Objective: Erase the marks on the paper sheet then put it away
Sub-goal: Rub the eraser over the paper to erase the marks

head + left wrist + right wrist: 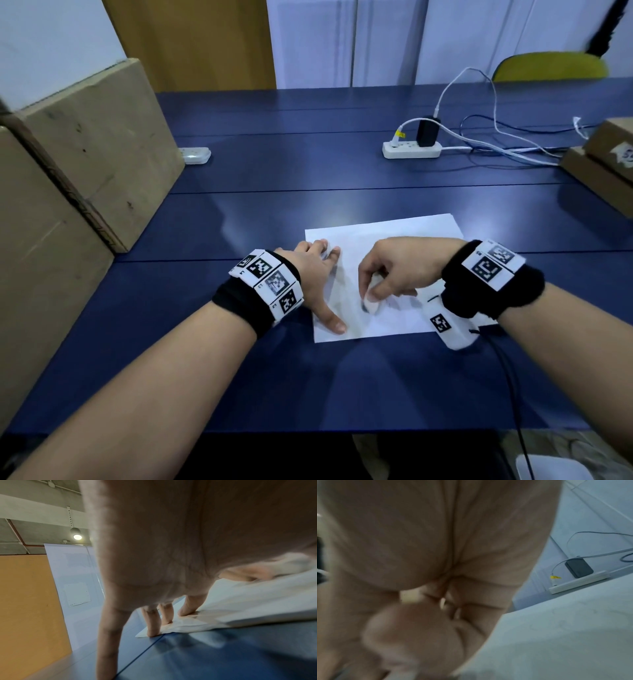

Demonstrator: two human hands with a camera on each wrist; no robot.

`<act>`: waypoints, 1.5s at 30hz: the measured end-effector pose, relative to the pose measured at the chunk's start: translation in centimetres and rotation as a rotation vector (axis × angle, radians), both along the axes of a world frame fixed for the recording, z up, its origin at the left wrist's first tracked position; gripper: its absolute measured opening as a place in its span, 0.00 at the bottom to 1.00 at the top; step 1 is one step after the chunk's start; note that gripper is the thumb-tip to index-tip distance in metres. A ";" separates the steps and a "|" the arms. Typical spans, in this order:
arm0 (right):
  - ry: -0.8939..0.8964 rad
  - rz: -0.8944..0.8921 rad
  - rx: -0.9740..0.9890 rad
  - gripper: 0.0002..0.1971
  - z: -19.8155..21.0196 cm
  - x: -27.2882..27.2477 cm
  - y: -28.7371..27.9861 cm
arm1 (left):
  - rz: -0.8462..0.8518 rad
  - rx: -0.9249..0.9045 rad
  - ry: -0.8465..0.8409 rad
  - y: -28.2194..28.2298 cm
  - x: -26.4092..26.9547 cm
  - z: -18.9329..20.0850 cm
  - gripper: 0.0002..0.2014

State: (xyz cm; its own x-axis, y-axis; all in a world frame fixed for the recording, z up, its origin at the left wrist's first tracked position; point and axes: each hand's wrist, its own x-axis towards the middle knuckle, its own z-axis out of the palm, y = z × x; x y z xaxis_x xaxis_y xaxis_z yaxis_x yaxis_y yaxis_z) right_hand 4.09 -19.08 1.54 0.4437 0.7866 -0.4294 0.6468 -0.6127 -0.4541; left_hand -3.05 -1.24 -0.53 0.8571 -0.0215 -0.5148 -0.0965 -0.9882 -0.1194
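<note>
We rub marks at the paper sheet (394,240)'s six o'clock, right hand (400,267) pinching the eraser (371,304), left hand (315,274) splayed flat (anchoring nine o'clock); next, probably more firm strokes.

Legible text: I find none. Wristbands (269,279) carry only square coded markers; the cardboard box (613,144) sticker is too blurred to read.

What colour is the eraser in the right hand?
White, with a dark smudge at its tip; the eraser shows best in the head view.
</note>
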 end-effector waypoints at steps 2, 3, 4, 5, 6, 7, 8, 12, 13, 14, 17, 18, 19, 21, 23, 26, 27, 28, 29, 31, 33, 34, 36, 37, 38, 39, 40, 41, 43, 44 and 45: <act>-0.139 -0.104 0.105 0.03 -0.3 0.7 0.2 | -0.001 -0.009 -0.001 0.1 0.0 0.1 0.72; -0.190 -0.152 0.144 0.04 -0.3 0.9 0.2 | -0.001 -0.010 -0.001 0.0 0.0 0.1 0.72; -0.211 -0.170 0.156 0.04 -0.3 0.9 0.1 | -0.001 -0.007 -0.002 0.0 0.0 0.1 0.72; -0.197 -0.145 0.131 0.04 -0.3 0.8 0.0 | -0.001 0.000 0.000 -0.1 0.0 0.1 0.73; -0.152 -0.090 0.085 0.03 -0.1 0.5 -0.1 | 0.000 0.007 0.004 -0.1 0.0 0.1 0.73; -0.081 -0.039 0.026 0.04 0.0 0.1 -0.3 | 0.003 0.014 0.013 -0.2 0.0 0.2 0.73; -0.014 -0.001 -0.028 0.04 0.1 -0.3 -0.4 | 0.008 0.018 0.021 -0.2 0.0 0.2 0.73; -0.043 -0.045 0.029 0.02 -0.2 0.1 -0.5 | 0.013 0.011 0.023 -0.2 0.0 0.3 0.73; -0.097 -0.096 0.083 0.02 -0.4 0.5 -0.4 | 0.011 0.005 0.019 -0.2 0.0 0.2 0.73; -0.146 -0.144 0.133 0.02 -0.5 0.8 -0.4 | 0.010 -0.001 0.015 -0.1 0.0 0.2 0.73; -0.131 -0.113 0.117 0.01 -0.2 0.7 -0.7 | 0.003 0.002 0.004 -0.1 -0.1 0.2 0.72; -0.061 -0.050 0.058 0.02 -0.1 0.3 -0.9 | 0.005 0.001 0.003 -0.1 -0.1 0.2 0.72; 0.023 0.001 -0.007 0.03 0.0 -0.1 -1.1 | 0.008 0.000 0.004 -0.1 -0.1 0.3 0.72; 0.091 0.046 -0.060 0.03 0.1 -0.5 -1.2 | 0.011 -0.001 0.008 -0.1 -0.1 0.3 0.72; -0.013 0.000 0.006 0.03 -0.1 -0.1 -1.0 | 0.008 0.004 0.008 -0.1 0.0 0.2 0.72; -0.179 -0.168 0.148 0.04 -0.5 0.9 -0.5 | 0.010 0.009 0.012 -0.1 0.0 0.2 0.73; -0.187 -0.181 0.156 0.04 -0.5 0.8 -0.3 | 0.010 0.010 0.011 -0.2 0.0 0.2 0.73; -0.169 -0.150 0.129 0.03 -0.4 0.7 -0.3 | 0.008 0.010 0.009 -0.2 0.0 0.1 0.73; -0.121 -0.087 0.080 0.03 -0.3 0.3 -0.3 | 0.007 0.011 0.008 -0.2 0.0 0.1 0.73; 0.023 0.037 -0.033 0.04 -0.1 -0.7 -0.3 | 0.009 0.014 0.008 -0.2 -0.1 0.1 0.73; 0.047 0.054 -0.035 0.04 -0.2 -0.9 -0.3 | 0.010 0.014 0.010 -0.2 -0.1 0.1 0.73; -0.008 0.022 0.007 0.04 -0.3 -0.6 -0.2 | 0.008 0.010 0.007 -0.2 -0.1 0.1 0.73; -0.157 -0.109 0.115 0.02 -0.7 0.6 0.1 | 0.004 -0.003 -0.003 -0.1 -0.1 0.2 0.73; -0.205 -0.172 0.156 0.02 -0.7 1.0 0.2 | 0.004 -0.011 -0.006 0.0 -0.1 0.2 0.72; -0.229 -0.204 0.172 0.02 -0.7 1.2 0.1 | 0.003 -0.016 -0.009 0.0 -0.2 0.2 0.72; -0.223 -0.189 0.152 0.03 -0.6 1.2 -0.1 | 0.002 -0.016 -0.011 0.0 -0.2 0.1 0.73; -0.183 -0.129 0.110 0.03 -0.3 1.1 -0.4 | 0.002 -0.014 -0.012 0.0 -0.2 0.2 0.73; -0.111 -0.052 0.054 0.03 -0.1 0.7 -0.5 | 0.005 -0.012 -0.010 0.0 -0.3 0.2 0.72; 0.046 0.048 -0.057 0.04 0.2 -0.1 -0.7 | 0.010 -0.009 -0.001 -0.1 -0.3 0.3 0.72; 0.061 0.051 -0.070 0.05 0.2 -0.2 -0.8 | 0.011 -0.008 0.004 -0.2 -0.3 0.4 0.72; 0.026 0.031 -0.051 0.04 0.1 -0.1 -0.7 | 0.011 -0.008 0.009 -0.2 -0.2 0.5 0.72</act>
State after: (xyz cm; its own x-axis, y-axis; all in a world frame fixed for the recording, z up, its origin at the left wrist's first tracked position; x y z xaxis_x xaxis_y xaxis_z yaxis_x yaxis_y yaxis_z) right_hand 4.02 -19.77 1.67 0.4075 0.7769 -0.4800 0.6546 -0.6150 -0.4396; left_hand -3.30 -1.45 -0.04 0.8527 -0.0164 -0.5221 -0.0869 -0.9900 -0.1108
